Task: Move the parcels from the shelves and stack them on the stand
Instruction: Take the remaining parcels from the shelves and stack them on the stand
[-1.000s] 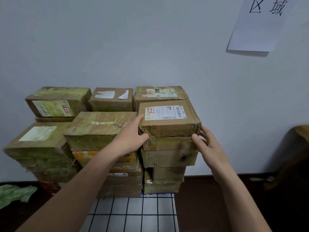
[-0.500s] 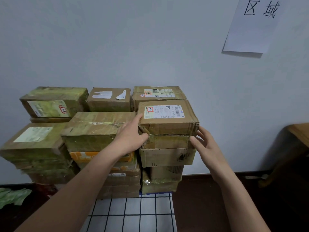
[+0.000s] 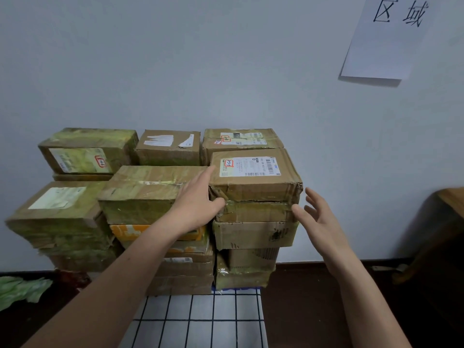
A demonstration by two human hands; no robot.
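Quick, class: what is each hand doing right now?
Left hand: open, fingers flat against the top parcel.
Right hand: open, holding nothing.

Parcels [image 3: 150, 194] are stacked on the stand [image 3: 200, 320], against the wall [image 3: 226, 71]. The front right top parcel [image 3: 254, 184] is placed between the left hand [image 3: 198, 207], touching it, and the right hand [image 3: 319, 219], just beside.

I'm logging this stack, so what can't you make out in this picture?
Head view only:
- Label on top parcel: print too small to read.
- Orange parcel: partly hidden by the left arm.
- Wall sign: cut off by the top edge.
- Brown object at right: cut off by the frame edge.
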